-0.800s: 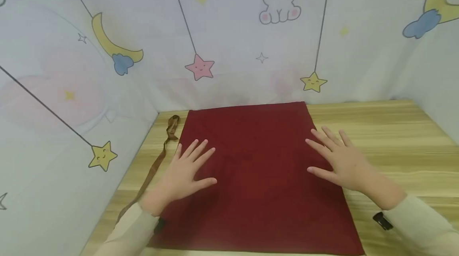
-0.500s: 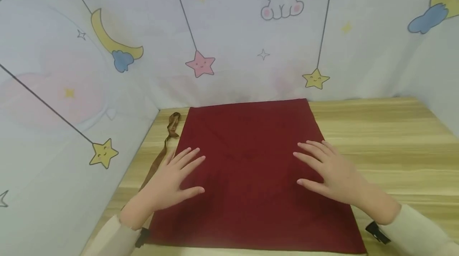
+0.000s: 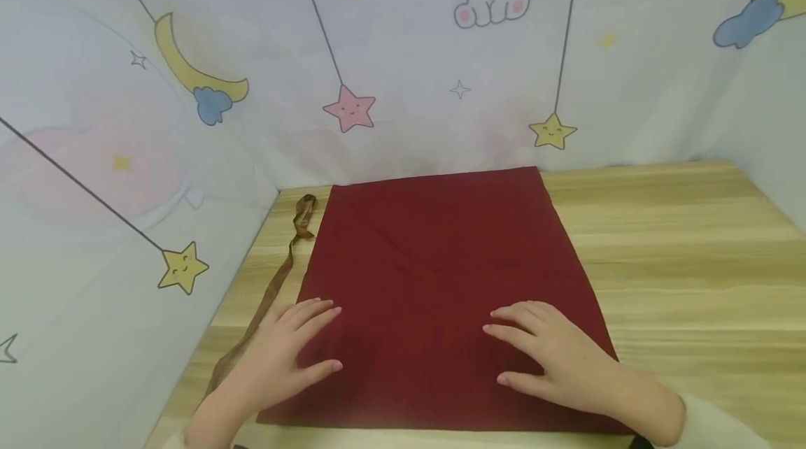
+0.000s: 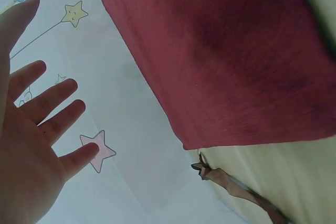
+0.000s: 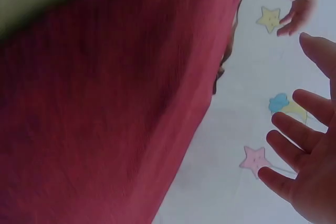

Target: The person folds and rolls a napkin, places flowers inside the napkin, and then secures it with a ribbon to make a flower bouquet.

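Observation:
A dark red cloth lies spread flat on the wooden table, its far edge near the back wall. Over its near left part is my left hand, fingers slightly bent and thumb apart. My right hand is over the near right part, its fingers pointing inward. In the left wrist view the left palm holds nothing and stands apart from the cloth. The right wrist view likewise has the right palm away from the cloth, with nothing in it.
A brown ribbon, looped at its far end, runs along the cloth's left side. Wooden tabletop shows to the right. White fabric walls with printed stars, moons and a rabbit stand behind and at both sides.
Both hands have come back toward the near edge over the cloth, the right one also shifting left. Their fingers are less spread than before. The cloth and ribbon lie as before.

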The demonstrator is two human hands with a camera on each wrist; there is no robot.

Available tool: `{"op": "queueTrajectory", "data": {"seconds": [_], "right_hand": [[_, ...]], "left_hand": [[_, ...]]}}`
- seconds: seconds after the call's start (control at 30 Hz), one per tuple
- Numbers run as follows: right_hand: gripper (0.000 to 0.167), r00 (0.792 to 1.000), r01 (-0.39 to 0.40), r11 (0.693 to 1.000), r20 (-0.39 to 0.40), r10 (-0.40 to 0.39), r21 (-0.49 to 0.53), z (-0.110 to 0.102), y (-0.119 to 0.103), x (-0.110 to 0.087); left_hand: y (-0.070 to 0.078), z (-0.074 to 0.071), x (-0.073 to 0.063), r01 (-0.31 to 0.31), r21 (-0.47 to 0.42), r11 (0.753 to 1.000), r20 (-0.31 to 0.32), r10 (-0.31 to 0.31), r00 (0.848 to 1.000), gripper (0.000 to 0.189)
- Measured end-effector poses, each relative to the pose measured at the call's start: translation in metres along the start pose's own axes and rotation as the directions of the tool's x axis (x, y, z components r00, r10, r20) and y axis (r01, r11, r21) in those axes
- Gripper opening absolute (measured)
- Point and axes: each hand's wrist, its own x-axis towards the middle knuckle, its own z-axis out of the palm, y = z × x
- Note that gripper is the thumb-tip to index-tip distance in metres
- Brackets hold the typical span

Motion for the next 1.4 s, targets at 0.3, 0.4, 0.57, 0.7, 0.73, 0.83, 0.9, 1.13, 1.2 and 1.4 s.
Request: {"op": "queueTrajectory", "data": {"seconds": [0.3, 0.4, 0.57, 0.7, 0.73, 0.83, 0.9, 1.13, 1.2, 1.4], "right_hand": [[0.05, 0.998, 0.053, 0.996, 0.031, -0.055, 0.068, 0.017, -0.02, -0.011], [0.051, 0.995, 0.039, 0.996, 0.089, -0.046, 0.078, 0.02, -0.026, -0.013], [0.05, 0.974, -0.019, 0.995, 0.226, -0.003, 0.093, 0.019, -0.032, -0.016], [0.047, 0.958, -0.045, 0.993, 0.286, 0.013, 0.106, 0.019, -0.033, -0.016], [0.046, 0.957, -0.049, 0.993, 0.291, 0.015, 0.11, 0.019, -0.033, -0.016], [0.044, 0.948, -0.066, 0.99, 0.316, 0.022, 0.129, 0.019, -0.032, -0.016], [0.042, 0.937, -0.093, 0.984, 0.347, 0.035, 0.153, 0.019, -0.031, -0.015], [0.035, 0.893, -0.171, 0.963, 0.446, 0.061, 0.21, 0.019, -0.027, -0.015], [0.033, 0.892, -0.17, 0.962, 0.448, 0.059, 0.213, 0.019, -0.026, -0.016], [0.03, 0.893, -0.164, 0.964, 0.447, 0.055, 0.21, 0.021, -0.025, -0.016]], "left_hand": [[0.003, 0.008, -0.032, 0.049, 0.002, 0.999, 0.001, -0.049, 0.999, 0.068], [0.003, 0.01, -0.045, 0.092, 0.002, 0.996, 0.028, -0.092, 0.995, 0.067], [0.003, 0.012, -0.061, 0.166, -0.004, 0.986, 0.071, -0.165, 0.984, 0.068], [0.002, 0.011, -0.069, 0.214, -0.012, 0.977, 0.13, -0.211, 0.969, 0.069], [0.001, 0.011, -0.071, 0.217, -0.01, 0.976, 0.141, -0.214, 0.967, 0.069], [-0.002, 0.013, -0.076, 0.184, 0.001, 0.983, 0.148, -0.182, 0.972, 0.066], [-0.005, 0.015, -0.078, 0.17, -0.001, 0.985, 0.166, -0.168, 0.972, 0.063], [-0.014, 0.019, -0.084, 0.136, -0.067, 0.988, 0.223, -0.118, 0.968, 0.049], [-0.018, 0.02, -0.085, 0.094, -0.1, 0.991, 0.207, -0.071, 0.976, 0.045], [-0.029, 0.027, -0.086, -0.062, -0.141, 0.988, 0.096, 0.076, 0.993, 0.034]]}}
